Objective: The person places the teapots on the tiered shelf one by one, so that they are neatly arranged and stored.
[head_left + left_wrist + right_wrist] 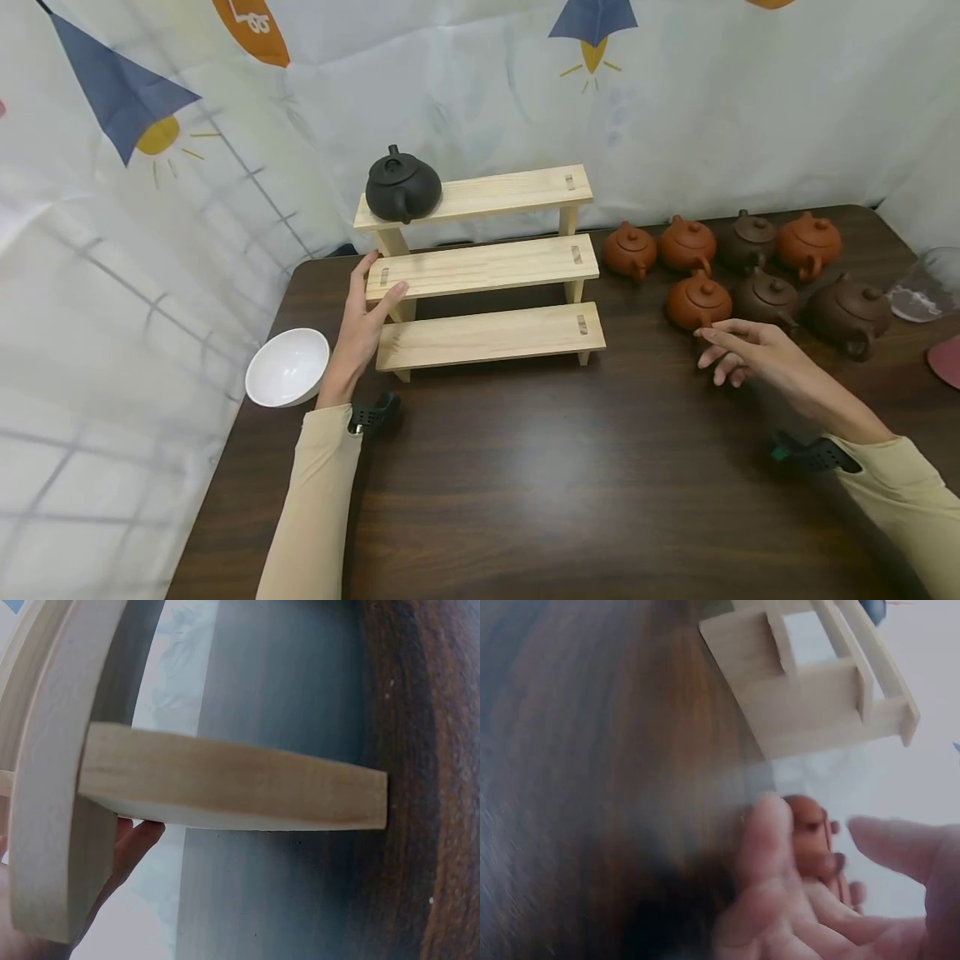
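Observation:
A three-tier wooden shelf [480, 267] stands on the dark table, with a black teapot [403, 185] at the left end of its top tier. My left hand [360, 329] grips the left end of the middle tier, its thumb lying over the board. In the left wrist view, fingers [139, 844] show behind a wooden leg [232, 780]. On the right, my right hand [757, 358] is at the near side of an orange-red teapot [697, 300]. Thumb [900, 844] and forefinger stand apart in the blurred right wrist view; contact with the teapot cannot be made out.
Several more teapots stand close together at the back right, among them a red one [630, 248] and a dark brown one [847, 312]. A clear cup [930, 283] and a pink object [947, 361] lie at the right edge. A white bowl [287, 367] sits left.

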Demonstrator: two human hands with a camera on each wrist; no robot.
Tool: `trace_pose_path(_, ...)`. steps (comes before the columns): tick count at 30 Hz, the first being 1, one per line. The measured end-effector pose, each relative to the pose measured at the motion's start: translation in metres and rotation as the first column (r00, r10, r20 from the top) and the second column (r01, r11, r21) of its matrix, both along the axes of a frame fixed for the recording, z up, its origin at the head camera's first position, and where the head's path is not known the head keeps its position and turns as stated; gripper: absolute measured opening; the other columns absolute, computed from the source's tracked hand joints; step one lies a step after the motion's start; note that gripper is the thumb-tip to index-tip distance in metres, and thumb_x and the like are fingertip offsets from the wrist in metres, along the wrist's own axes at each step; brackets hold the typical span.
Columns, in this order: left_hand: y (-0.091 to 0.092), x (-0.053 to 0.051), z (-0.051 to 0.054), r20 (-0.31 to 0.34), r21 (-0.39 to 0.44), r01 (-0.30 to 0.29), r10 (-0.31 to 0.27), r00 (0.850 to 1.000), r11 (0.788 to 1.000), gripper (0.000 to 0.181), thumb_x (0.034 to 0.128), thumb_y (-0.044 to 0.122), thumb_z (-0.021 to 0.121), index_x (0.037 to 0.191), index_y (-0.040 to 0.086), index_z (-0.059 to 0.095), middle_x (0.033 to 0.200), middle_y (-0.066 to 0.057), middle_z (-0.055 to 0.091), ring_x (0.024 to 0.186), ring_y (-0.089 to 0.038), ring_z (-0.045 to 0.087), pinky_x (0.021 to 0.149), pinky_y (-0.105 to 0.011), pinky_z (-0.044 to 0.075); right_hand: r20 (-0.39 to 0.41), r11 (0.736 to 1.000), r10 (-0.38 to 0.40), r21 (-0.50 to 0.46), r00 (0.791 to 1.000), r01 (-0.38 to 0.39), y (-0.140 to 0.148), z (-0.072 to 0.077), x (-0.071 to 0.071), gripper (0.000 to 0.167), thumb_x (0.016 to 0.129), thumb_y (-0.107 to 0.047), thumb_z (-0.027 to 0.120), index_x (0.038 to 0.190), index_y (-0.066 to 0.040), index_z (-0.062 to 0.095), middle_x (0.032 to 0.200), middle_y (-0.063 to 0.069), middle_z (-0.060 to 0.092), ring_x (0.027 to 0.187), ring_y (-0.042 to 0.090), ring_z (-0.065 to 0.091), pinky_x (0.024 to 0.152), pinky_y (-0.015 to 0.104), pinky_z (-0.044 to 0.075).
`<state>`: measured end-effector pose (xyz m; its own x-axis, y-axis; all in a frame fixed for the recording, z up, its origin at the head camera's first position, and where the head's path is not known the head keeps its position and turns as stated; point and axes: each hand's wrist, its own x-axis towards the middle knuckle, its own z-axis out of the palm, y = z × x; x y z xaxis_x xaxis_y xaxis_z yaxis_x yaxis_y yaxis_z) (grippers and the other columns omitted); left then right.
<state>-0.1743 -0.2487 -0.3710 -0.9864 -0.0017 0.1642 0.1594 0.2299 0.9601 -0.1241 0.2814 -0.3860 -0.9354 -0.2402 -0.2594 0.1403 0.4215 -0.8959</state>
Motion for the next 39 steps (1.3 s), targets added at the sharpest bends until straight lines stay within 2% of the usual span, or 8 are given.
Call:
trace_pose_path(4,-0.002,-0.001,0.001,-0.007,0.004,-0.001,0.001,1.0,1.0,0.077,0.1047,0.022,0.061,0.166,0.012,0.017,0.167,-0.012,0.022,0.147,-0.023,0.031,0.119,-0.043,0.024,-0.017,0.999,-0.034,-0.02,0.999,0.034,-0.008,-0.003,0.0,0.051,0.113,-0.037,0.045,0.139,0.006,0.051,0.09,-0.004,0.074,0.072,0.017,0.068,0.063,0.031,0.054)
trace_pose_path(7,-0.002,-0.003,0.003,-0.007,0.002,0.005,-0.005,1.0,1.0,0.077,0.1047,0.023,0.062,0.167,0.012,0.017,0.168,-0.012,0.022,0.148,-0.023,0.03,0.119,-0.042,0.024,-0.017,0.998,-0.06,-0.019,0.998,0.059,-0.011,-0.004,0.0,0.053,0.113,-0.041,0.045,0.137,0.006,0.053,0.088,-0.005,0.073,0.071,0.016,0.068,0.063,0.031,0.054)
trace_pose_path(11,0.001,-0.007,0.005,-0.018,0.007,0.019,-0.019,1.0,1.0,0.077,0.1047,0.023,0.062,0.166,0.012,0.017,0.168,-0.011,0.022,0.148,-0.022,0.03,0.12,-0.041,0.024,0.005,0.994,-0.1,-0.048,0.995,0.1,-0.009,-0.003,0.0,0.042,0.111,-0.043,0.049,0.125,-0.007,0.063,0.085,-0.006,0.073,0.07,0.015,0.067,0.063,0.03,0.053)
trace_pose_path(16,0.007,-0.012,0.006,-0.03,0.018,0.044,-0.044,0.999,0.999,0.076,0.1048,0.02,0.062,0.166,0.011,0.017,0.166,-0.013,0.023,0.144,-0.023,0.035,0.117,-0.039,0.028,0.018,0.989,-0.104,-0.105,0.994,0.105,-0.003,-0.005,0.005,0.028,0.111,-0.039,0.051,0.116,-0.022,0.073,0.088,-0.004,0.075,0.071,0.016,0.067,0.063,0.031,0.053)
trace_pose_path(21,0.007,-0.008,0.002,-0.011,0.023,0.037,-0.037,0.999,0.999,0.077,0.1048,0.019,0.061,0.166,0.01,0.017,0.166,-0.014,0.024,0.144,-0.022,0.035,0.117,-0.038,0.028,0.017,0.987,-0.062,-0.149,0.998,0.064,-0.006,-0.009,0.008,0.032,0.112,-0.035,0.049,0.122,-0.015,0.072,0.099,-0.005,0.078,0.08,0.016,0.073,0.067,0.031,0.057)
trace_pose_path(26,0.002,-0.003,-0.001,-0.008,0.028,0.024,-0.024,1.0,0.999,0.076,0.1046,0.019,0.061,0.166,0.01,0.017,0.166,-0.014,0.023,0.145,-0.022,0.033,0.119,-0.041,0.025,0.028,0.971,-0.065,-0.228,0.997,0.07,-0.012,-0.012,0.006,0.036,0.113,-0.035,0.047,0.122,-0.005,0.065,0.101,-0.002,0.079,0.082,0.017,0.074,0.07,0.03,0.058)
trace_pose_path(35,0.0,-0.001,-0.001,-0.018,0.035,0.026,-0.025,1.0,0.999,0.076,0.1048,0.018,0.061,0.166,0.009,0.016,0.166,-0.015,0.023,0.145,-0.023,0.033,0.119,-0.041,0.026,0.068,0.928,-0.079,-0.361,0.995,0.098,-0.016,-0.012,0.004,0.03,0.113,-0.03,0.048,0.114,-0.01,0.071,0.098,0.001,0.078,0.08,0.016,0.072,0.068,0.028,0.057)
trace_pose_path(39,-0.001,-0.001,-0.001,-0.022,0.032,0.026,-0.025,0.999,0.999,0.076,0.105,0.018,0.061,0.166,0.009,0.016,0.166,-0.015,0.022,0.146,-0.022,0.032,0.12,-0.042,0.025,0.068,0.899,-0.112,-0.419,0.991,0.131,-0.017,-0.014,0.008,0.031,0.112,-0.029,0.052,0.112,-0.006,0.072,0.1,0.001,0.078,0.081,0.015,0.072,0.069,0.027,0.057)
